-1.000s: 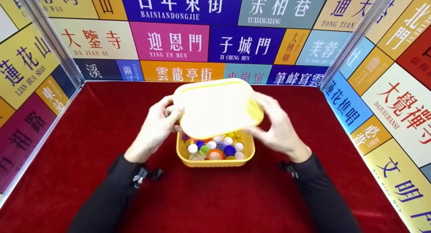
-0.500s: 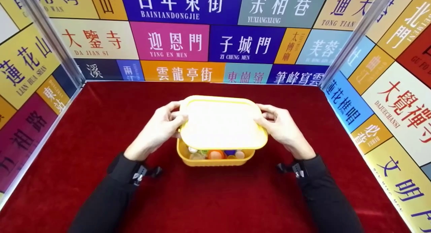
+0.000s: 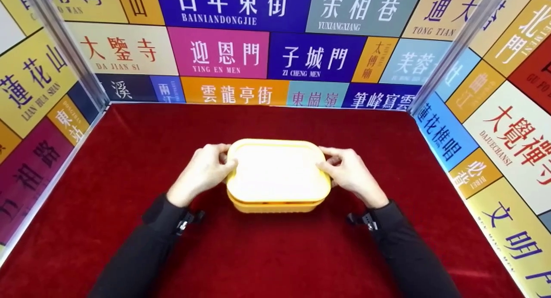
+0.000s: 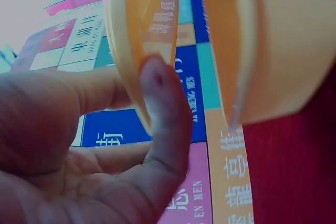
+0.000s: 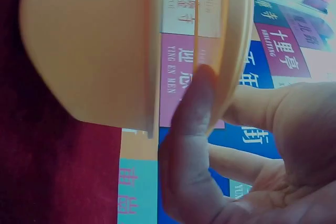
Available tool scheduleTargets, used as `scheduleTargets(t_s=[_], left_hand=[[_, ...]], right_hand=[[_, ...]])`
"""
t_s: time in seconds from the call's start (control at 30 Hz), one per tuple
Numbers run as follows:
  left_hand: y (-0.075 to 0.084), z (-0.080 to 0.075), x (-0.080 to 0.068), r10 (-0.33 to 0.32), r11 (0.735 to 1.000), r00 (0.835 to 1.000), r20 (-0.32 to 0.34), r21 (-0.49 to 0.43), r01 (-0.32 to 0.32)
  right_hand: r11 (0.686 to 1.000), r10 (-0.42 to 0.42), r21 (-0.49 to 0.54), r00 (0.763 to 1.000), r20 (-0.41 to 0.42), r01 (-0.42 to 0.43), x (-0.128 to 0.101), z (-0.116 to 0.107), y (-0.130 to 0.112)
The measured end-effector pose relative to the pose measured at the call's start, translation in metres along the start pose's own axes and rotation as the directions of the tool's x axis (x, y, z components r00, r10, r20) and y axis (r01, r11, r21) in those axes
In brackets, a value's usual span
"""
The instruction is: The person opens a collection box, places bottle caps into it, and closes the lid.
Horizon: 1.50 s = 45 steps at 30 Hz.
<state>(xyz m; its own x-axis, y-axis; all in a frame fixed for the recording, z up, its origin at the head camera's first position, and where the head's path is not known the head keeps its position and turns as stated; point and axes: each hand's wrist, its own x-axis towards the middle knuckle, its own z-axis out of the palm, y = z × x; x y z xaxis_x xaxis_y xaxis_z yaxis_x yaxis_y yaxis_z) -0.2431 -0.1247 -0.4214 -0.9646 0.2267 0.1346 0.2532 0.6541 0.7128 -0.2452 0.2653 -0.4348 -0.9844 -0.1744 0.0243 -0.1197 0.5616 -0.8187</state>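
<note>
A pale yellow lid (image 3: 277, 171) is held level just above a yellow plastic box (image 3: 275, 208). My left hand (image 3: 206, 166) pinches the lid's left edge, thumb on top and fingers underneath. At the opposite edge my right hand (image 3: 351, 171) pinches it the same way. In the left wrist view a gap separates the lid (image 4: 126, 40) from the box wall (image 4: 278, 51). The right wrist view has the same gap between lid (image 5: 236, 51) and box (image 5: 94, 51). The lid hides the box's contents in the head view.
Under the box lies a dark red cloth (image 3: 275, 255) over the table. Panels printed with Chinese characters (image 3: 314, 57) stand at the back and both sides, joined by metal posts (image 3: 456, 52) at the corners.
Both hands have brought the lid down and toward me over the box. It was tilted and showed several coloured bottle caps inside; now it covers them. The right hand has regripped its edge.
</note>
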Motion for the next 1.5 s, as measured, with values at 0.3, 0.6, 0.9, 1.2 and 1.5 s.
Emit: scheduleTargets(t_s=[0.3,0.6,0.9,1.2,1.5], left_hand=[[-0.004,0.011,0.003,0.014,0.985,1.000,0.013,0.170,-0.016],[-0.010,0.014,0.004,-0.017,0.978,0.996,0.092,0.206,-0.002],[-0.013,0.016,0.003,-0.093,0.989,0.983,0.160,0.131,0.072],[-0.013,0.022,0.001,-0.067,0.994,0.983,0.172,0.096,0.051],[-0.014,0.027,0.003,-0.047,0.993,0.986,0.158,0.112,0.030]], right_hand=[[0.993,-0.014,-0.119,1.000,-0.011,0.012,-0.001,0.006,0.001],[0.988,-0.007,-0.156,1.000,0.024,0.011,0.001,0.009,0.002],[0.992,0.057,-0.116,0.996,0.068,-0.049,0.002,0.010,0.003],[0.988,0.085,-0.139,0.992,0.091,-0.072,-0.004,0.010,0.002],[0.985,0.071,-0.165,0.994,0.084,-0.056,-0.006,0.007,0.002]])
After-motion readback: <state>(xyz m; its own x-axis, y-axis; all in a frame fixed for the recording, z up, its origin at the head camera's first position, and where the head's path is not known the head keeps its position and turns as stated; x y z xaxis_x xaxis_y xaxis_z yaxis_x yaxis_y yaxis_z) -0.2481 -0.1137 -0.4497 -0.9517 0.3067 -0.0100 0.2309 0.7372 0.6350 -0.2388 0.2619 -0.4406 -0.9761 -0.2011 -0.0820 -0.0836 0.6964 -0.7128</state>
